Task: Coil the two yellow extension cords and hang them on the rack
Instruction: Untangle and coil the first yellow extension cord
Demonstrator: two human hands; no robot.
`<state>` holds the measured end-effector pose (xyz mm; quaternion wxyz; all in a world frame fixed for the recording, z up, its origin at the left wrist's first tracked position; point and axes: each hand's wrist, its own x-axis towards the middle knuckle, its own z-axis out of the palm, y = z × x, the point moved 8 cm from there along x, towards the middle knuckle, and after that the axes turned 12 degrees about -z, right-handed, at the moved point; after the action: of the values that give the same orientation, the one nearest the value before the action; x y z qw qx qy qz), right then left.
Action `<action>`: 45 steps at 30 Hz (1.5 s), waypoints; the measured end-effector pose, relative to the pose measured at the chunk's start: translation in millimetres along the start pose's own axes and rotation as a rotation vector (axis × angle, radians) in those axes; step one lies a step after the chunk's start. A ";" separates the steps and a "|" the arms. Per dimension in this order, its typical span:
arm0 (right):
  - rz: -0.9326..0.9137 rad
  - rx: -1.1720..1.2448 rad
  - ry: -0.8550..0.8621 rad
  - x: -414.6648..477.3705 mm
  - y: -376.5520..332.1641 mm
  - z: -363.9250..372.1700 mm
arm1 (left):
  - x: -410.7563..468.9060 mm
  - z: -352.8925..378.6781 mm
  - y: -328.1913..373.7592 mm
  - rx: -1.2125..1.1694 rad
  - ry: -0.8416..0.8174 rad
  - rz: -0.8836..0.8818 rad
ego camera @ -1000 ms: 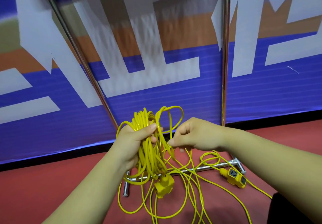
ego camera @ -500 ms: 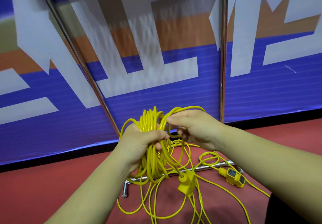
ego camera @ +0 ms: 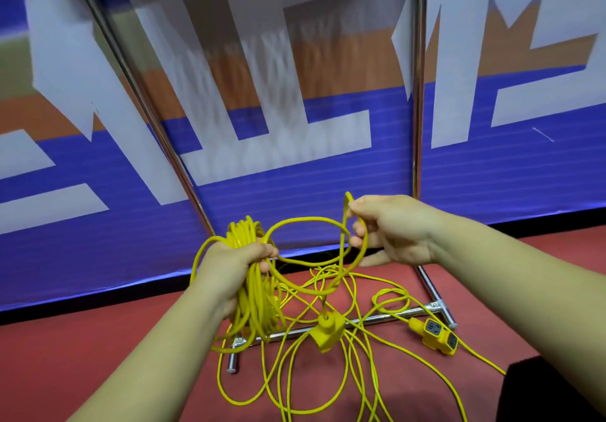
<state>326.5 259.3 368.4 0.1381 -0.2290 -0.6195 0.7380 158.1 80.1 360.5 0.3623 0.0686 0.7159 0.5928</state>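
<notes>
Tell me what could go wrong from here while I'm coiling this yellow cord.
1. The loose cord on the floor crosses itself and lies over the rack's base bar; pulling more in could knot it or snag it there.
2. The plug hangs below the loop that your right hand pinches; it may swing through a loop and tangle.
3. The coil in your left hand is thick, so outer turns might slip out.

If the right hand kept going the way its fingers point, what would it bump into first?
Probably the coiled yellow cord gripped by the left hand; the right hand points leftward at it, though depth is unclear.
</notes>
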 end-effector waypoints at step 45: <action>-0.168 0.435 -0.147 -0.6 -31.4 2.4 | 29.3 14.3 -53.3 0.161 -0.149 -0.186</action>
<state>323.3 263.1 399.6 0.1993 -0.0873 -0.4713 0.8547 163.0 91.7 299.2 0.4609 0.0748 0.7357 0.4907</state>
